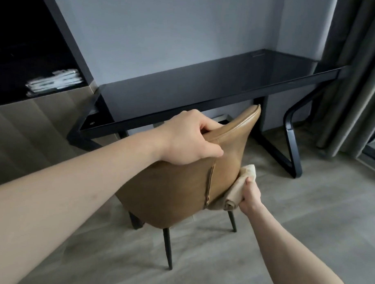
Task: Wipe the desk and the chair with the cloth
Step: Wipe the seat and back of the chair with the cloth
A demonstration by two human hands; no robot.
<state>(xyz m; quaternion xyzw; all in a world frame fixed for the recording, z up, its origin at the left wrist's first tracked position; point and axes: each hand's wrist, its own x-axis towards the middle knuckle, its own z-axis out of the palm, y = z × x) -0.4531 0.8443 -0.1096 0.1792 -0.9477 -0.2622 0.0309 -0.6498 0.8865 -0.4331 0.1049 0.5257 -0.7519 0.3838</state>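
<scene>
- Dark-framed shelf unit (19,52), well to the left of and above the left hand: its open compartment holds a blurred stack of pale folded items (54,79); what they are cannot be told.
- Pale wood-look panel (33,130) below that compartment, beside the left forearm.
- Left hand (186,139): fingers curled over the top edge of the chair (173,184) backrest, thumb against its rear face, gripping it.
- The chair is tan leather with a zip seam down the rear of the backrest and thin black legs; it fills the space between the two hands, its back turned to the camera and its top edge just below the desk's front rim. Its backrest hides the seat.
- Black glossy desk (201,88) beyond and above both hands, against a pale wall, on a black metal frame whose looped leg stands on the floor up and to the right of the right hand.
- Beige cloth (233,193), bunched and partly rolled, lies pressed against the right side edge of the backrest, directly between the chair and the right hand.
- Right hand (250,195): fingers closed round the cloth, thumb on top, holding it to the chair, lower than the left hand.
- Grey curtain (354,72) hangs well to the right of the right hand, past the desk's end.
- Grey floor (312,212) lies under everything.
</scene>
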